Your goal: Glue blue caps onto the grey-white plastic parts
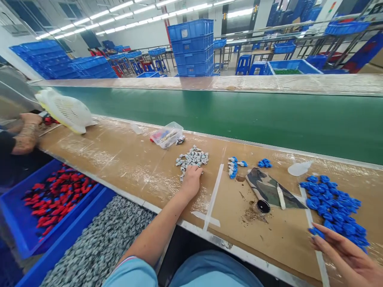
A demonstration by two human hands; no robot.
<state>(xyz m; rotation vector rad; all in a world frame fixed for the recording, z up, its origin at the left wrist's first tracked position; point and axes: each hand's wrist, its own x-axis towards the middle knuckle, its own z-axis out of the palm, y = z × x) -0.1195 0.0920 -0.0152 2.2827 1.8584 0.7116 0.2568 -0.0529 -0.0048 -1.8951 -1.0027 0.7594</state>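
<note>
Risk: left hand [191, 180], fingers curled into grey clip pile [193, 157], may scatter pieces; right hand [344, 251], fingers spread, brushes blue caps [335, 203] toward bench edge

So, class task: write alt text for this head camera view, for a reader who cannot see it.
A seated person's left hand rests on a pile of small grey parts on a workbench, while the right hand lies open by a heap of blue parts. A green conveyor belt runs behind.
</note>
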